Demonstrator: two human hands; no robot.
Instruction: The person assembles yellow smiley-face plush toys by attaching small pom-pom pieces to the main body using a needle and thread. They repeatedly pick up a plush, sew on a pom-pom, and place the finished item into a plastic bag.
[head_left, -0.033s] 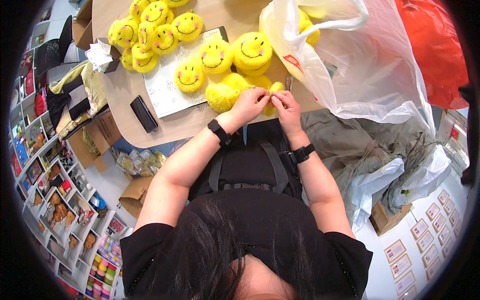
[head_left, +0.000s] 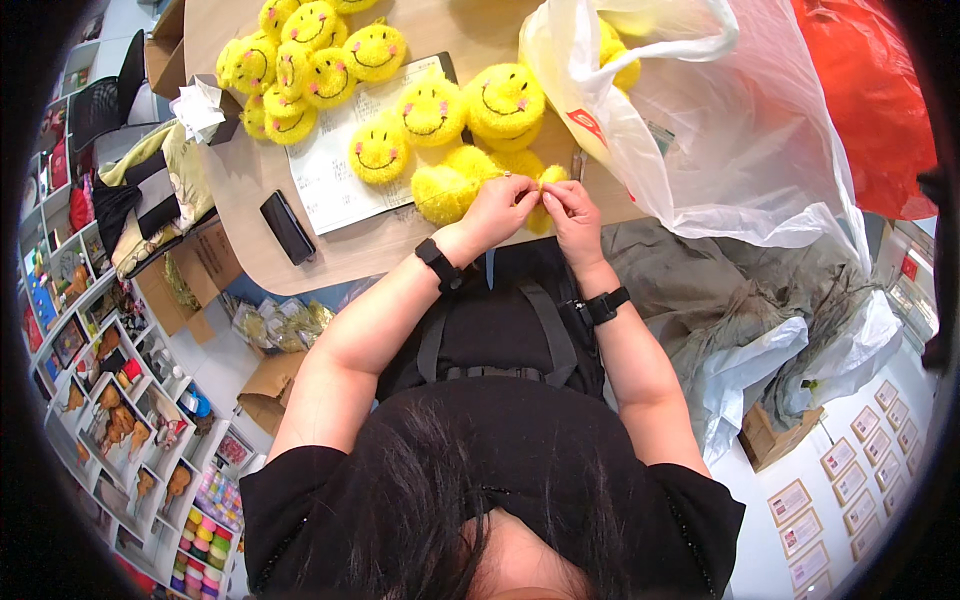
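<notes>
At the table's near edge, my left hand (head_left: 503, 207) and my right hand (head_left: 574, 216) meet with thumbs and forefingers pinched. A fuzzy yellow plush piece (head_left: 552, 175) is between their fingertips, with more yellow fluff showing below them. Whatever finer detail the fingers work on is too small to tell. Just left of my left hand lies a yellow plush piece (head_left: 441, 195), turned so that no face shows. Beyond the hands sit round yellow smiley plush toys, one at the front left (head_left: 379, 152), one in the middle (head_left: 431, 110) and a stacked one (head_left: 505, 98).
A heap of smiley plushes (head_left: 329, 78) covers the far left, beside a tissue box (head_left: 226, 120). Printed sheets (head_left: 335, 190) lie under some toys. A dark phone-like slab (head_left: 288, 228) rests near the left edge. A large white plastic bag (head_left: 720, 150) crowds the right, near a red bag (head_left: 865, 100).
</notes>
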